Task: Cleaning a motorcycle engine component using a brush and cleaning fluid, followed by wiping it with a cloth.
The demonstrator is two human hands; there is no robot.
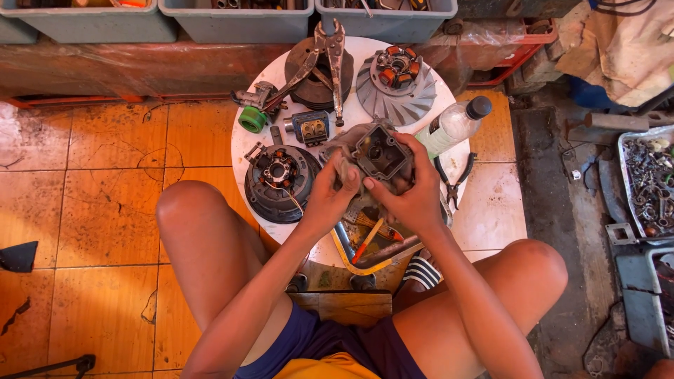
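Both my hands hold a grey metal engine part (379,151), a small cylinder head with a square open face, above a round white table (449,102). My left hand (328,195) grips its left side together with a grey rag (342,163). On its right side sits my right hand (411,193), fingers wrapped over the top edge.
On the table lie a dark round stator cover (279,182), a finned fan wheel (397,77), large pliers (319,60), a green-capped part (253,118), a clear bottle (455,123), small pliers (453,181) and a tray with screwdrivers (368,242). Grey bins (239,21) stand behind. A parts tray (649,179) is at right.
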